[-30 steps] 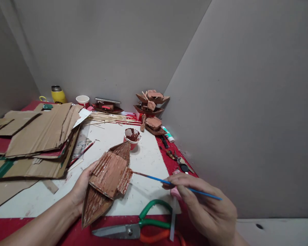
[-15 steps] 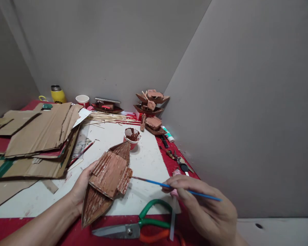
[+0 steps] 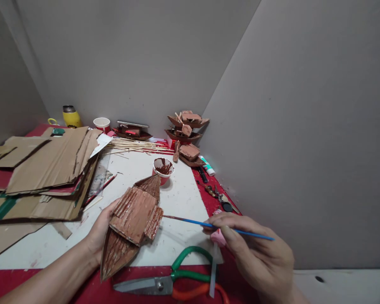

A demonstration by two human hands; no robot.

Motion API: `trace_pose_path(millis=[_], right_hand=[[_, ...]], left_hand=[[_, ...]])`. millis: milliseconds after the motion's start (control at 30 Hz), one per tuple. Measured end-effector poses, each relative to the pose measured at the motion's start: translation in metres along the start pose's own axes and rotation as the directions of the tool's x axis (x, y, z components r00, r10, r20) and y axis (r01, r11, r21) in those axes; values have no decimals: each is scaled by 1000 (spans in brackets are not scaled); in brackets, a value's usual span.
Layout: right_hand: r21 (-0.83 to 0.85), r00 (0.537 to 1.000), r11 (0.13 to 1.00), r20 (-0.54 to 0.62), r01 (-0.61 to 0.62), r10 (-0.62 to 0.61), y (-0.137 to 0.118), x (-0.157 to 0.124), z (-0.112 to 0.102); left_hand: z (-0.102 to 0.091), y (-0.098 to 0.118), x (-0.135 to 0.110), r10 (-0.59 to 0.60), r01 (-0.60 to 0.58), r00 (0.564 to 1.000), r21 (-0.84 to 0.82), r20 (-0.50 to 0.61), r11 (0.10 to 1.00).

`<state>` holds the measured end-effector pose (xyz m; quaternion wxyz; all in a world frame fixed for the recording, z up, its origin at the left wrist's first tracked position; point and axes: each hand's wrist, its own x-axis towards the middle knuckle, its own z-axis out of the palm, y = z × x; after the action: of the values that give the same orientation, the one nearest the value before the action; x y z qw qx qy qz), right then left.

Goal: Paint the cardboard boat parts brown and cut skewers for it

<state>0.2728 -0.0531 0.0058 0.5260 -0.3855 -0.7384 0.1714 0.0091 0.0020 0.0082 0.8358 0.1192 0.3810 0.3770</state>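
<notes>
My left hand [image 3: 100, 232] grips a brown model boat [image 3: 134, 213] from its left side, with most of the fingers hidden beneath it. The boat is tilted, its roofed cabin and ribbed decks facing me, and wet brown paint shines on the cabin's right edge. Between thumb and fingers, my right hand [image 3: 253, 253] pinches a thin blue paintbrush [image 3: 196, 223]. The brush tip touches the boat's right roof edge. Just beyond the boat stands a paper cup [image 3: 163, 171] smeared inside with brown paint. Below lie scissors [image 3: 158, 285] with green and orange handles.
Torn cardboard sheets [image 3: 50, 169] are piled on the left. Thin sticks [image 3: 136, 146] lie at the back, near more model boats [image 3: 190, 154]. A yellow bottle [image 3: 71, 116] and another cup [image 3: 101, 124] stand at the back left. Small tools [image 3: 223, 200] and a tube [image 3: 207, 166] line the right wall.
The brush tip has shifted slightly upward along the boat's right roof edge, and the brush lies a little flatter. My left hand and the boat stay almost still.
</notes>
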Motion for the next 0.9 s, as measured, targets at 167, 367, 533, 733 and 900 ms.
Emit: trace_pose_path(millis=[167, 367, 533, 733, 900], right_hand=[[12, 999, 1000, -38, -15, 16, -1, 0, 0], [127, 999, 992, 29, 19, -23, -6, -3, 4], [88, 1000, 996, 8, -27, 26, -5, 0, 4], [119, 997, 992, -56, -38, 45, -7, -3, 6], [175, 996, 984, 77, 27, -41, -5, -7, 8]], left_hand=[[-3, -1, 2, 6, -5, 998, 8, -60, 1000], [-1, 2, 0, 1, 0, 996, -16, 92, 1000], [2, 2, -6, 18, -22, 994, 32, 108, 999], [-5, 0, -2, 23, -24, 999, 21, 28, 999], [-3, 1, -2, 10, -13, 995, 29, 100, 1000]])
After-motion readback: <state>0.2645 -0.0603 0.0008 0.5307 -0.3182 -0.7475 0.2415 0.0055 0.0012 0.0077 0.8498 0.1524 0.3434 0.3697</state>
